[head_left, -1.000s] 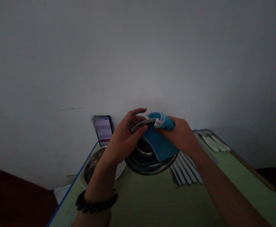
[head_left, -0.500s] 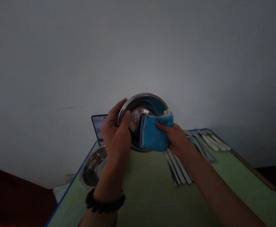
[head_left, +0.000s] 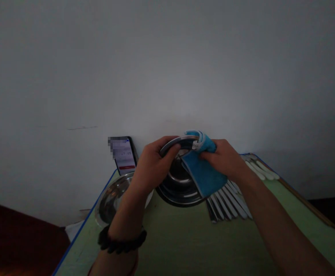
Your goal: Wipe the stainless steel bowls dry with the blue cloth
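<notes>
A shiny metal bowl [head_left: 181, 193] is held up above the table, tilted so that its inside faces me. My left hand [head_left: 156, 165] grips its upper left rim, thumb on the inner side. A blue cloth [head_left: 206, 174] is pinched in my right hand [head_left: 223, 159] and folded over the bowl's right rim, with a white tag at its edge. The lower part of the cloth hangs across the right of the bowl. My right fingers behind the rim are hidden.
Another metal bowl [head_left: 110, 201] stands on the green table [head_left: 178, 241] at left. A phone [head_left: 126, 157] leans against the wall behind it. Several metal utensils [head_left: 227, 203] lie at right, and white-handled cutlery [head_left: 260, 170] lies farther back.
Both hands have lowered the bowl and moved it slightly right. The cloth has gone from lying flat over the bowl's inside to being wrapped over its right rim.
</notes>
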Demonstrator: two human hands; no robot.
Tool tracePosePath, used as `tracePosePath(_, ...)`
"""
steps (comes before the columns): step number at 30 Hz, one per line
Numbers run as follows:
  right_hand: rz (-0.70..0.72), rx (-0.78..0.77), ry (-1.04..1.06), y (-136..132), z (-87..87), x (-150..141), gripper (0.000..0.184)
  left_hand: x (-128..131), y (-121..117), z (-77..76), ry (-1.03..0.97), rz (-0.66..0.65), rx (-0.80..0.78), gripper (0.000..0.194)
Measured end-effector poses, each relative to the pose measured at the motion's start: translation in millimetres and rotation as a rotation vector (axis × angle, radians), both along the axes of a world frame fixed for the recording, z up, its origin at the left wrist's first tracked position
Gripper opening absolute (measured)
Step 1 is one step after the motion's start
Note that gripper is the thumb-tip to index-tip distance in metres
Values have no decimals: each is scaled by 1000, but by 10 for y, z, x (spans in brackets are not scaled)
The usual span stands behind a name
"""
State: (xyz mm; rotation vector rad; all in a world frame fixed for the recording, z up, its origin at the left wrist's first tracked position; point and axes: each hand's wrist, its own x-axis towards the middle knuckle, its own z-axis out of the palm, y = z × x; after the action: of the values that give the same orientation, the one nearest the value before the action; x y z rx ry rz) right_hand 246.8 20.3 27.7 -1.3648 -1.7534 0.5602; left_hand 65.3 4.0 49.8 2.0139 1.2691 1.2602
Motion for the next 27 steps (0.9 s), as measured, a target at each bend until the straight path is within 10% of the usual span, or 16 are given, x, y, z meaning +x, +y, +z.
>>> tracePosePath(12, 122, -160, 729, 63, -113, -107, 33, 53, 66, -81, -558, 158, 205, 30)
tracePosePath(18, 94, -15, 404, 51, -61, -74, 26, 22, 37, -25, -682, 7, 28, 31)
tracePosePath(27, 9, 162, 11, 7, -6, -40, 29, -34, -31, 34, -315, 21, -35, 33)
